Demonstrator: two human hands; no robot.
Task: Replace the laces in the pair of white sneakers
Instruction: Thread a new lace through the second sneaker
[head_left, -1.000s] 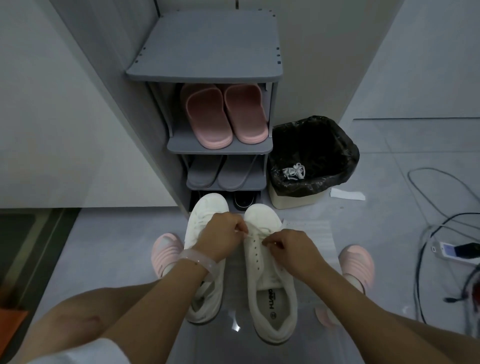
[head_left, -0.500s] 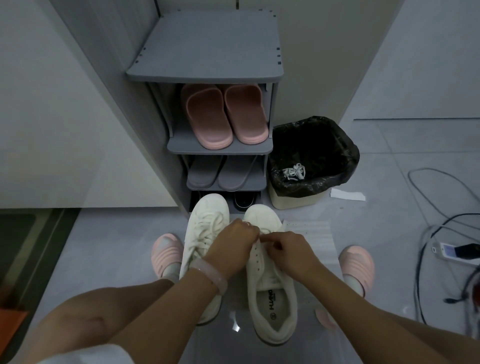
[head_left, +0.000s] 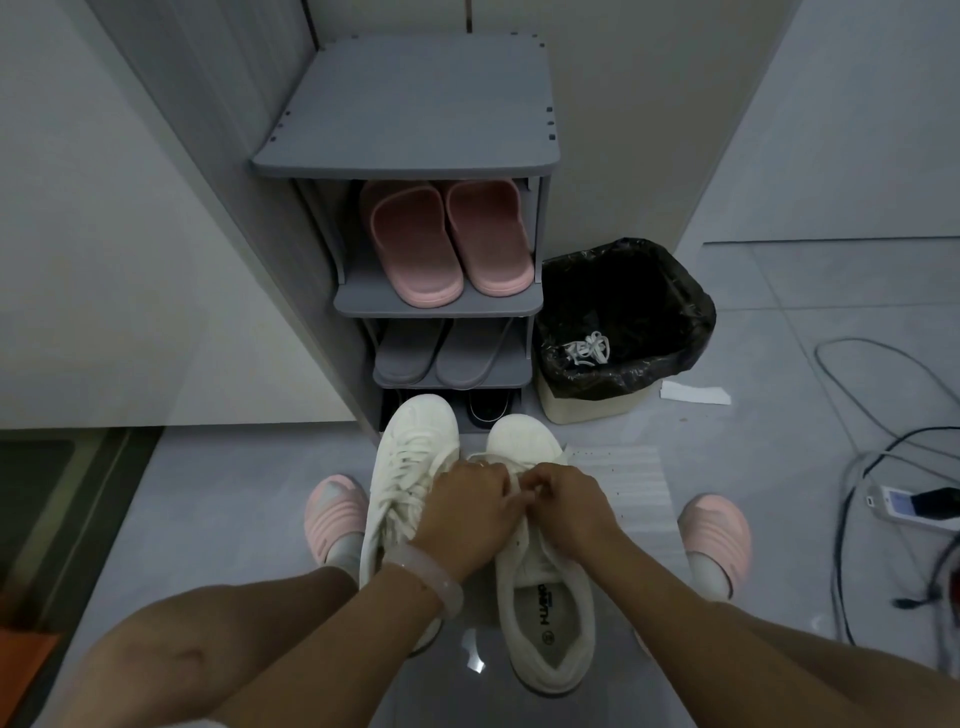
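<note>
Sneakers, side by side on the floor before a shoe rack (head_left: 405, 104): the left one (head_left: 410, 478) is laced, the right one (head_left: 545, 613) is under both hands. The left hand (head_left: 467, 514) and right hand (head_left: 571, 512) curl together over its eyelets, apparently pinching a lace (head_left: 485, 457), though the fingertips are hidden. The lace looks limp and light, best gripped near its stiff tip.

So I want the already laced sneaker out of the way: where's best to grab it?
Judging by its pose, take the left sneaker at its heel collar, from the near side: toe points toward the shoe rack, and the left hand covers part of it, so the heel is nearest.
</note>
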